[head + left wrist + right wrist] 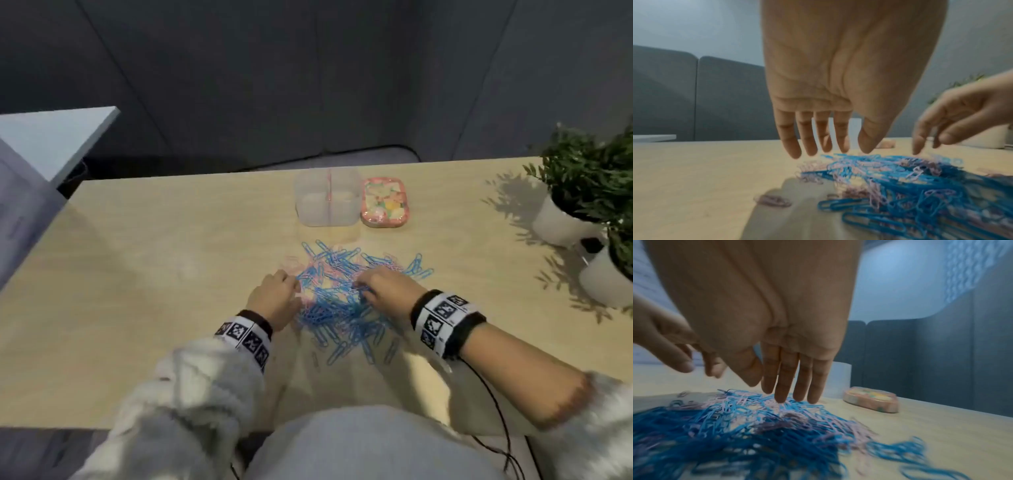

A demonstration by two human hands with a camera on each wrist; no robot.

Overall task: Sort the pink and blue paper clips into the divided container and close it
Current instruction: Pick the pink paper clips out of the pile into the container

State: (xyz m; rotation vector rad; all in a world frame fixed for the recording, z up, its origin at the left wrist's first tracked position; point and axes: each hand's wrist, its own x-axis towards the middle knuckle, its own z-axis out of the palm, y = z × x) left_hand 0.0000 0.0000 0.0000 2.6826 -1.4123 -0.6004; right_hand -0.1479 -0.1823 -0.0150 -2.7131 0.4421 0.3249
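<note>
A mixed heap of blue and pink paper clips [346, 294] [906, 181] [748, 426] lies spread on the wooden table [137, 291]. Behind it stands the clear divided container [327, 202] [840, 379], uncovered, with a pink divider down its middle. Its pink patterned lid [386, 202] [872, 399] lies flat to its right. My left hand [274, 298] [826, 149] hovers at the heap's left edge, fingers straight and pointing down, holding nothing. My right hand [383, 287] [793, 394] is over the heap's right part, its straight fingertips touching the clips.
Two potted green plants in white pots [565, 219] [606, 277] stand at the table's right edge. A pale shelf or board [51, 144] is at the far left. A thin black cable [493, 404] runs from my right wristband toward my lap. Grey partition panels rise behind the table.
</note>
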